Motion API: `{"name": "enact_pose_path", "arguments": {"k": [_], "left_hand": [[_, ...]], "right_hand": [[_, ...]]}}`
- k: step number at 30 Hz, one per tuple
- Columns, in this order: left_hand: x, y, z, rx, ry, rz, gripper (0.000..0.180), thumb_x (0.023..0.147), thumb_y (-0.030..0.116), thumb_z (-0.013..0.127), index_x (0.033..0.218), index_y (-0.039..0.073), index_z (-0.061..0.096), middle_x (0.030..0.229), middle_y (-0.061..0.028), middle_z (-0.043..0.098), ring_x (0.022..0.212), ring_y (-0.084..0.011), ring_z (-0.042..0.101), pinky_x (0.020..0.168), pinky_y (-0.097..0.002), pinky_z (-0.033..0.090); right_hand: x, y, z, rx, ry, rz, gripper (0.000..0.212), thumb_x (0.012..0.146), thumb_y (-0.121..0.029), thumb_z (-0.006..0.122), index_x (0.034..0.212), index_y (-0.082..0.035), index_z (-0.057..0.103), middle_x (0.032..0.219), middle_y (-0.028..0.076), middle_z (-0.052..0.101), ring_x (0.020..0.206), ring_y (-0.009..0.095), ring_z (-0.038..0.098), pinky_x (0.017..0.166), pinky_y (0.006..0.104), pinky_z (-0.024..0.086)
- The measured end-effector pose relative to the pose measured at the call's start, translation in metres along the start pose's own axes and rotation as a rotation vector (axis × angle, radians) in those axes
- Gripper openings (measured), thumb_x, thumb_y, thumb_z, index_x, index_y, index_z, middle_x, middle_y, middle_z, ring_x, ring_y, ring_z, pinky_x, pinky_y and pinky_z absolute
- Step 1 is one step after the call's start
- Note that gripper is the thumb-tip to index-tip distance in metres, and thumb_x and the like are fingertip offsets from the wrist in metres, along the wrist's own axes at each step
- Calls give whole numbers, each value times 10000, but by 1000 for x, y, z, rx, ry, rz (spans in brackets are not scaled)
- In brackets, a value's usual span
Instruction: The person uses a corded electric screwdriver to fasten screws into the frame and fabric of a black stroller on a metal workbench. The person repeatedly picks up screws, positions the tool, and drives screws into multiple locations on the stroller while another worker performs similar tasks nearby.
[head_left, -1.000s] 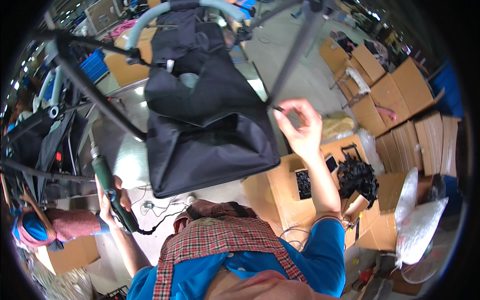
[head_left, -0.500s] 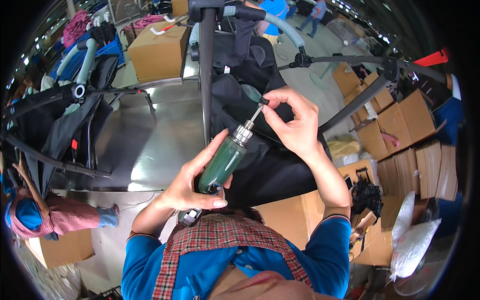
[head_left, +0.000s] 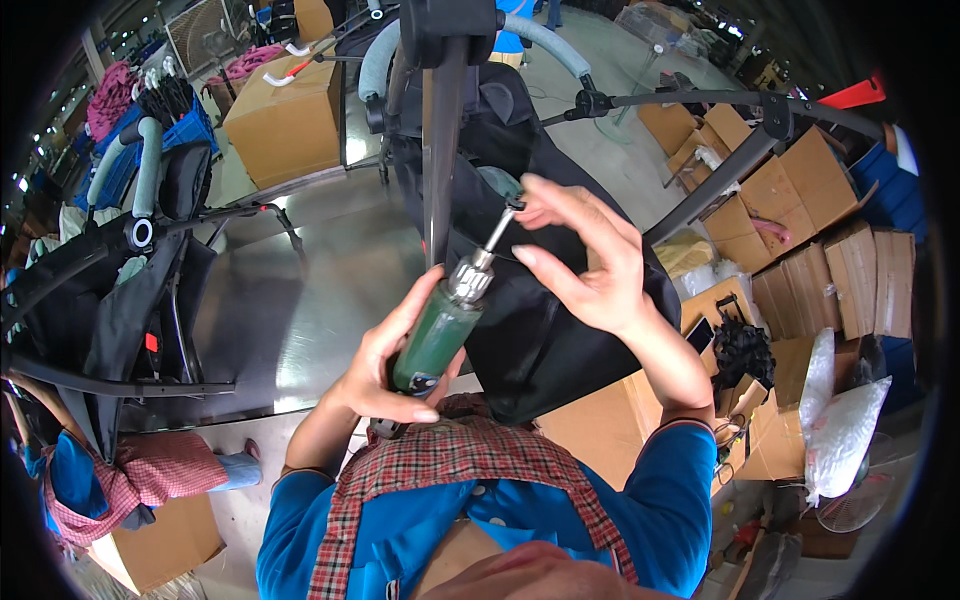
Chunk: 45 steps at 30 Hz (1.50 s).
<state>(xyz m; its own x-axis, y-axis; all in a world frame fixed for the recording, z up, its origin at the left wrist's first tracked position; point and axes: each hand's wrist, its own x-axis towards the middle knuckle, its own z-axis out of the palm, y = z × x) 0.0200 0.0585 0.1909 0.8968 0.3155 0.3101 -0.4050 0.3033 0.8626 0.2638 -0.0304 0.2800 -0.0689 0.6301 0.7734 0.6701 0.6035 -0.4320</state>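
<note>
My left hand is wrapped round the green body of a power screwdriver, whose bit points up and away to the right. At the end of the bit sits a small black piece. Close beside it my right hand is open, its thumb and forefinger spread apart; the fingertips are near the piece, and I cannot tell whether one touches it. Behind the hands stands a stroller with black fabric and a dark upright tube.
A second stroller frame stands at the left on a shiny metal table. Another person works at the lower left. A cardboard box sits at the back. Open cartons and a plastic bag crowd the right.
My right thumb and forefinger have parted from their pinch on the small black piece, which stays at the bit's end. The screwdriver has shifted slightly left.
</note>
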Motion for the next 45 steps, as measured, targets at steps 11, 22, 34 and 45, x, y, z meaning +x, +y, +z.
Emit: {"name": "enact_pose_path", "arguments": {"k": [11, 22, 34, 45], "left_hand": [[-26, 0, -21, -170, -210, 257, 1413, 586, -8, 902, 1620, 193, -40, 1011, -280, 604, 636, -213, 620, 553, -327, 518], [-42, 3, -26, -271, -34, 222, 1404, 569, -45, 867, 1621, 276, -7, 934, -257, 592, 625, -249, 636, 551, -346, 532], [-40, 1, -31, -363, -26, 333, 1412, 560, -15, 851, 1608, 250, -58, 958, -279, 581, 584, -280, 641, 519, -352, 549], [-46, 0, -25, -252, 52, 387, 1316, 670, 46, 843, 1618, 201, -56, 960, -251, 569, 605, -244, 623, 528, -327, 521]], "right_hand": [[-66, 211, -42, -461, -665, 705, 952, 852, -556, 702, 1449, 113, 381, 1504, 292, 412, 1426, 364, 388, 1191, 381, 304], [77, 163, -144, -400, -604, 671, 449, 700, -143, 836, 1083, 38, 688, 940, 137, 735, 884, 218, 675, 821, 358, 533], [125, 42, 32, 146, 179, -61, 229, 931, 63, 544, 1132, 35, 651, 969, 86, 705, 954, 105, 631, 871, 264, 496], [132, 44, 19, 40, 250, -194, 182, 865, 78, 604, 1026, 29, 674, 1016, 28, 701, 916, 96, 603, 824, 270, 494]]}}
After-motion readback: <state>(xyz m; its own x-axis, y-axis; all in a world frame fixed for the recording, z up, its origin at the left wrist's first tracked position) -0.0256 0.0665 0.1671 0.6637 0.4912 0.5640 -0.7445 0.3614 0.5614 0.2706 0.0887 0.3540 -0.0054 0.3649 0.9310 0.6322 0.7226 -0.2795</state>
